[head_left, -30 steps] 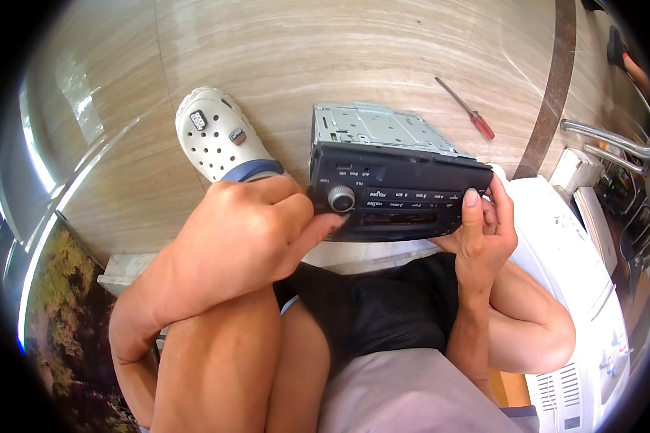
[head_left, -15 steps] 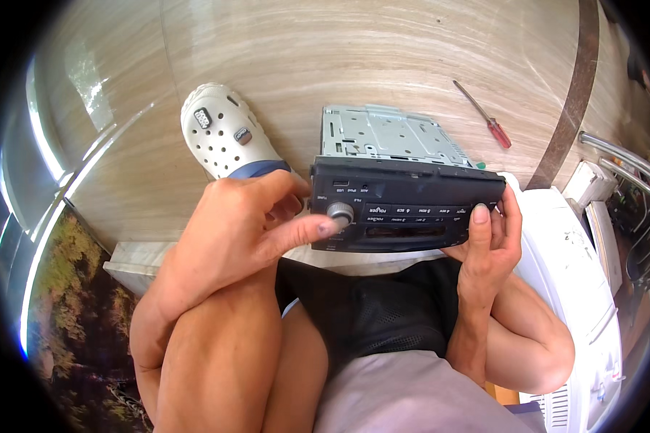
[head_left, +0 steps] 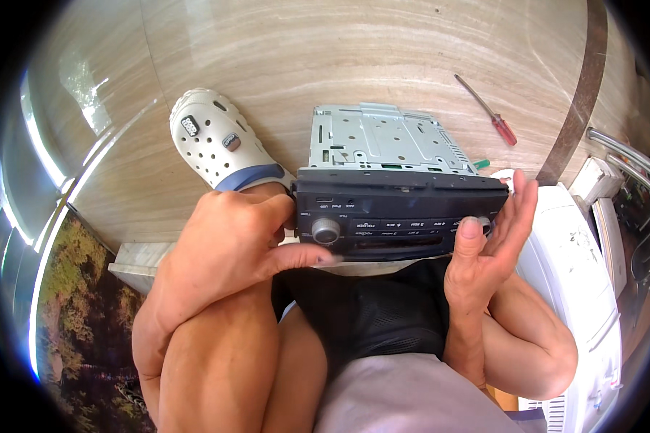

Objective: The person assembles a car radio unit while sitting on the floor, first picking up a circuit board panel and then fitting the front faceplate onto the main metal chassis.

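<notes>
A car stereo (head_left: 397,220) is in front of me, its black front panel facing me and its silver metal case (head_left: 383,137) reaching away. The panel carries a round knob at the left, rows of buttons and a slot. My left hand (head_left: 227,234) holds the panel's left end, with the thumb along its lower edge and the other fingers curled at the side, partly hidden. At the right end, my right hand (head_left: 487,242) has its fingers stretched out and the thumb raised beside the right knob. Its palm is against or close to the panel's edge.
A red-handled screwdriver (head_left: 504,130) lies on the tiled floor (head_left: 339,43) beyond the stereo. Something green (head_left: 482,164) shows behind the case. My foot wears a pale clog (head_left: 217,141) at the left. A white plastic object (head_left: 563,267) stands at the right, near metal tubing (head_left: 621,148).
The stereo has shifted slightly left and toward me. My right fingers have loosened from its right end and straightened. My left thumb has slid off the knob down to the lower edge.
</notes>
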Available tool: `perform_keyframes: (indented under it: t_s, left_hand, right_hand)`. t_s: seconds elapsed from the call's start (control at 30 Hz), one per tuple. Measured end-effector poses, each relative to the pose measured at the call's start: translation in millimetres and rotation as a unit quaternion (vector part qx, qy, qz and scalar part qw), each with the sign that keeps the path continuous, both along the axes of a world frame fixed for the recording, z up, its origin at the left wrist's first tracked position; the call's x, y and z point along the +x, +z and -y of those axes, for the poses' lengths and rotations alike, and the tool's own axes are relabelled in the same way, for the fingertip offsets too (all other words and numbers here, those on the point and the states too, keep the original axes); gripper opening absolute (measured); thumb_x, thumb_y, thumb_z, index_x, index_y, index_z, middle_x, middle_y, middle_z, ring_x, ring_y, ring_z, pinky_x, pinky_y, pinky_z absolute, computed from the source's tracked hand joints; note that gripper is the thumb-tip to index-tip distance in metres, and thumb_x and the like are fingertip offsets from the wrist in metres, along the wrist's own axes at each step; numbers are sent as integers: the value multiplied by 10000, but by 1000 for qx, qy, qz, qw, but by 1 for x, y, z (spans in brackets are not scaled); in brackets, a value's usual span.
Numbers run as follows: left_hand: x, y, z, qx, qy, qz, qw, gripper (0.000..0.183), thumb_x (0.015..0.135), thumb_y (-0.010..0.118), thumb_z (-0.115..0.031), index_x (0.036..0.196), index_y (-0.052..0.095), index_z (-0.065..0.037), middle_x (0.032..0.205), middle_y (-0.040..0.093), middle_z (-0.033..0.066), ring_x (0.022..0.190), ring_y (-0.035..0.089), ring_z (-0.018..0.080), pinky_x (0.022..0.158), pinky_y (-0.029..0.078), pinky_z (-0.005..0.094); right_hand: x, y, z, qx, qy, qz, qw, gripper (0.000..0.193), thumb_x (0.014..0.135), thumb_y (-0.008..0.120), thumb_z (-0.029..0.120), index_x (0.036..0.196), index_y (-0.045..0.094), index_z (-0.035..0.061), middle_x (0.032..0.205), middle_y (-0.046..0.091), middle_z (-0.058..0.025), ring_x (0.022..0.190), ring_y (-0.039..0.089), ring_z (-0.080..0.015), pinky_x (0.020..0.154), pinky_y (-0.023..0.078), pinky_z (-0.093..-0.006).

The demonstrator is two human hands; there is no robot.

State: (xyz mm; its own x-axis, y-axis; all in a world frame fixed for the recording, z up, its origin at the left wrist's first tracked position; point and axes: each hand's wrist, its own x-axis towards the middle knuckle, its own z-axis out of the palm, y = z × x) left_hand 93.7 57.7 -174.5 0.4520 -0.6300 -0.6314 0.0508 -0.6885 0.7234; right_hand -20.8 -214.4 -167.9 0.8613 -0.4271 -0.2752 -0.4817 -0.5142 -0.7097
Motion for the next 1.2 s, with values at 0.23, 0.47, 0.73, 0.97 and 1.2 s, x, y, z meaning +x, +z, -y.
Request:
perform_keyframes:
  t_s: [0.23,0.47,0.73,0.97,1.2]
  left_hand:
    - [-6,-12,-1,-23,-2,-13,1000,525,825,825,-484,735,677,11,660,643,165,639,662,384,622,536,452]
    - [-9,-18,-2,-60,-5,41,997,552,872,780,-488,697,686,27,632,627,197,616,644,394,609,524,458]
    - [-11,-22,1,-31,-23,-13,999,610,853,783,-544,692,698,37,610,602,221,626,623,419,612,509,456]
    - [-27,-33,-8,-70,38,1,997,637,856,763,-587,689,715,25,591,616,228,601,638,431,592,524,484]
    - [-27,-38,-10,-84,54,-23,995,661,864,747,-607,668,708,24,621,642,232,631,660,440,621,547,484]
  right_hand:
    - [10,-6,-4,-178,184,-15,967,797,990,704,418,1528,405,-88,1569,388,-311,1448,394,-463,1194,328,-515]
    - [25,3,-16,-299,267,1,916,703,1040,576,514,1456,536,-51,1511,500,-250,1452,389,-466,1198,254,-583]
    - [49,-7,-33,-348,354,-1,868,610,1041,574,482,1376,614,-26,1420,607,-183,1387,486,-433,1176,270,-600]
    - [57,-27,-47,-307,352,102,878,400,1044,575,330,1192,729,-7,1133,748,-151,1100,685,-337,1071,426,-489]
    - [63,-20,-47,-274,351,43,894,370,1084,515,308,1086,751,24,1015,749,-127,979,681,-307,957,452,-436]
